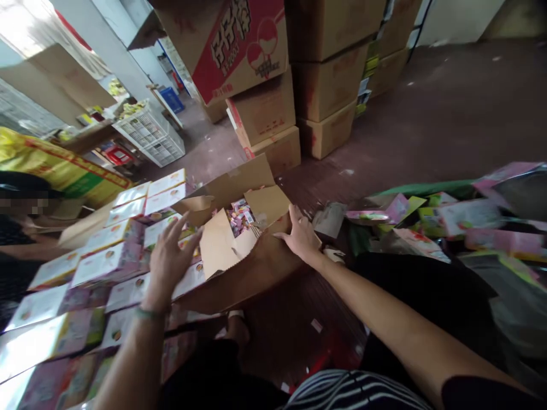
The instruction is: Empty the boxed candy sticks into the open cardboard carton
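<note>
Left grip [171, 261] spread open above white-and-pink boxes [115, 266], right grip [301, 234] splayed palm-down on cardboard carton [217, 245]

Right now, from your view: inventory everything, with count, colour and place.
open carton: 1, brown, centre
small packs: many, mixed colours, in carton
boxes: many, pink and white, stacked left of carton
stacked cartons: several, brown, top centre
printed carton: 1, red and brown, atop stack
crate: 1, white, upper left
sack: 1, yellow, far left
packet pile: many, pink and green, right
co-worker: 1, dark clothes, left edge
left hand: 1, open, above boxes
right hand: 1, on carton's edge
</note>
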Tool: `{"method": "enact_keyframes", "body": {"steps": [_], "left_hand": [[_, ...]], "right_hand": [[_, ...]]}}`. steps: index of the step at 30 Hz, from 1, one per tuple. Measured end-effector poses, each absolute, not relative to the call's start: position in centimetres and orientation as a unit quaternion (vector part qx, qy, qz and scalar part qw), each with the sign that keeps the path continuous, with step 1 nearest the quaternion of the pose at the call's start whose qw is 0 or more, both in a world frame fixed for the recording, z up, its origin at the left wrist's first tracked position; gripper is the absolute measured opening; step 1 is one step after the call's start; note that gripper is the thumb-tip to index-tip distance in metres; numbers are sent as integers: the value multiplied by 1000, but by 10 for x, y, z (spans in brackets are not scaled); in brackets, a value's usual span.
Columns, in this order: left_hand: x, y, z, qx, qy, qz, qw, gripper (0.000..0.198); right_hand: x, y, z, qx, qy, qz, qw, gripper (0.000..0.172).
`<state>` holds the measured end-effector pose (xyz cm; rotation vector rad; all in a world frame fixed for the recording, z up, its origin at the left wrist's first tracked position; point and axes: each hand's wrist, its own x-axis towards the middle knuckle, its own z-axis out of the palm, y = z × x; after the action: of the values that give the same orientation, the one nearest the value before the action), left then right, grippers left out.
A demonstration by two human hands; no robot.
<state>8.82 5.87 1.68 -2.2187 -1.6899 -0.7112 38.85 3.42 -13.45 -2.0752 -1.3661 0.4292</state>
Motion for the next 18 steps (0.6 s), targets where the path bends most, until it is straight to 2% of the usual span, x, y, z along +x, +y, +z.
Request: {"method": "enact_keyframes", "body": {"steps": [3, 7, 9, 12, 14, 16, 18], "left_hand": [[92, 5, -37, -720, -637, -205, 183, 80], [109, -18, -143, -708, -706, -2, 25, 75], [116, -3, -176, -688, -725, 27, -11, 75], [117, 21, -194, -678, -734, 22, -40, 73], [115, 26, -194, -679, -732, 15, -53, 74], [115, 24, -191, -679, -732, 16, -58, 75], [116, 20, -190, -676, -734, 24, -64, 76]], "right_hand": [[382, 59, -155, -789, -548, 172, 218, 87], [380, 70, -186, -795, -563, 189, 125, 69], [389, 75, -188, -780, -589, 190, 95, 67], [405, 96, -165, -749, -632, 194, 47, 53], [406, 125, -136, -732, -665, 130, 66, 51], [393, 167, -104, -688, -710, 23, 152, 56], [369, 216, -76, -621, -747, -46, 231, 68]]}}
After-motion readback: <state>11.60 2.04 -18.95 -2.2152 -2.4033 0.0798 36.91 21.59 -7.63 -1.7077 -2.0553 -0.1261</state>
